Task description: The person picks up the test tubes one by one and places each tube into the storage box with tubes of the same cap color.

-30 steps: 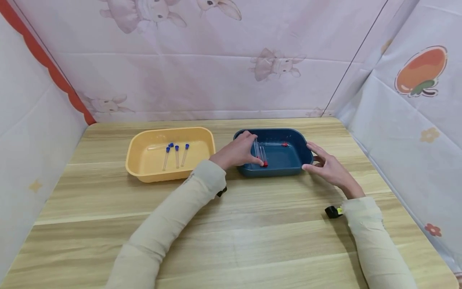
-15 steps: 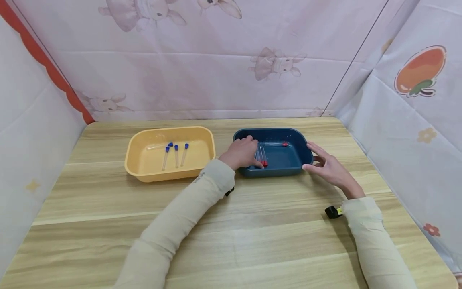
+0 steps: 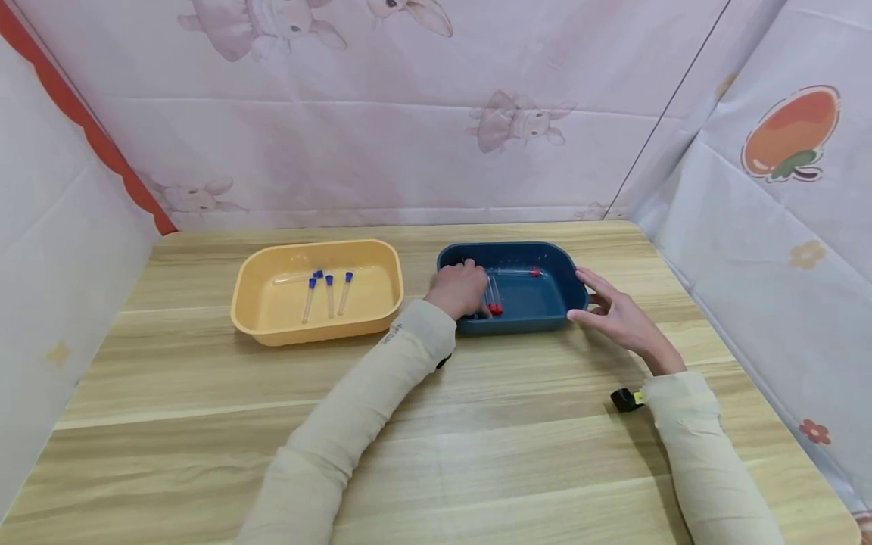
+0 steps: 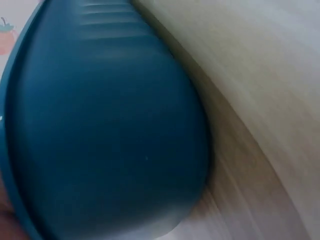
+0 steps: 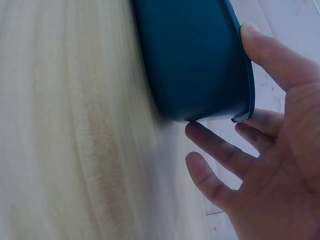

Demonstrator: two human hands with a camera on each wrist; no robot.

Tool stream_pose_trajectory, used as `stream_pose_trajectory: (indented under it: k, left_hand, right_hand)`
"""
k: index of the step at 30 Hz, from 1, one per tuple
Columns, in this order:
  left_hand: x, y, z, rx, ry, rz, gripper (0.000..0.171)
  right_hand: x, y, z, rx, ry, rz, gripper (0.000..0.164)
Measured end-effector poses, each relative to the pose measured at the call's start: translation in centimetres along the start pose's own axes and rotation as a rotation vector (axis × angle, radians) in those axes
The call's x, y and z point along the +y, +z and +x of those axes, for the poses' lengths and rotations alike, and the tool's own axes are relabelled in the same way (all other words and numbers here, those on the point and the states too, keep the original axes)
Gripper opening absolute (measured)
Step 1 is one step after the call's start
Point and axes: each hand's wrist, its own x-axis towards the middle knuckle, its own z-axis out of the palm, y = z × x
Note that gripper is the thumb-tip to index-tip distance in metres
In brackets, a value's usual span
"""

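My left hand (image 3: 458,289) reaches down into the left end of a dark blue plastic tray (image 3: 538,301); its fingertips are hidden, so a grip cannot be made out. Beside it, red-capped clear tubes (image 3: 495,291) lie on the tray floor. Another tube with a red cap (image 3: 534,272) lies along the back. At the tray's right end, my right hand (image 3: 623,322) rests with spread fingers; the right wrist view shows the thumb on the rim and fingertips against the end. Mostly the tray's outer wall (image 4: 110,110) fills the left wrist view.
Left of the blue tray stands a yellow tray (image 3: 272,303) holding several clear tubes with blue caps (image 3: 330,291). Both trays sit near the back of the wood-grain table (image 3: 477,454). Patterned cloth walls (image 3: 341,166) enclose the back and sides.
My left hand has moved slightly right and lower into the blue tray; the red-capped tubes beside it shifted a little. My right hand keeps its place at the tray's end.
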Motion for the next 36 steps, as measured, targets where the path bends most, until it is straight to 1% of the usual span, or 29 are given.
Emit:
stream_pose_trajectory:
  k: [6, 13, 21, 26, 29, 33, 34, 36]
  left_hand:
    - [0.2, 0.2, 0.4, -0.012, -0.033, -0.037, 0.07]
    - [0.3, -0.1, 0.2, -0.029, -0.024, -0.05, 0.063]
    - [0.2, 0.0, 0.5, -0.038, -0.014, -0.033, 0.077]
    - [0.2, -0.2, 0.5, -0.057, -0.007, -0.045, 0.082]
    - [0.1, -0.5, 0.3, -0.07, -0.001, -0.087, 0.078]
    - [-0.1, -0.9, 0.3, -0.065, 0.004, -0.185, 0.071]
    - [-0.1, -1.0, 0.3, -0.063, 0.003, -0.206, 0.071]
    - [-0.1, -1.3, 0.2, -0.054, 0.006, -0.231, 0.077]
  right_hand:
    - [-0.1, 0.0, -0.1, -0.002, 0.0, 0.005, 0.083]
    - [-0.3, -0.1, -0.1, 0.0, 0.007, -0.004, 0.083]
    - [-0.5, -0.1, -0.1, 0.003, 0.006, -0.004, 0.083]
    - [-0.4, 0.0, -0.1, 0.0, 0.008, 0.0, 0.083]
    - [-0.4, 0.0, 0.0, -0.001, 0.007, -0.003, 0.083]
    - [-0.4, 0.0, 0.0, 0.0, 0.001, -0.001, 0.083]
    - [-0.4, -0.1, 0.0, 0.0, 0.0, -0.001, 0.083]
    - [-0.5, -0.1, 0.1, -0.001, -0.001, -0.004, 0.083]
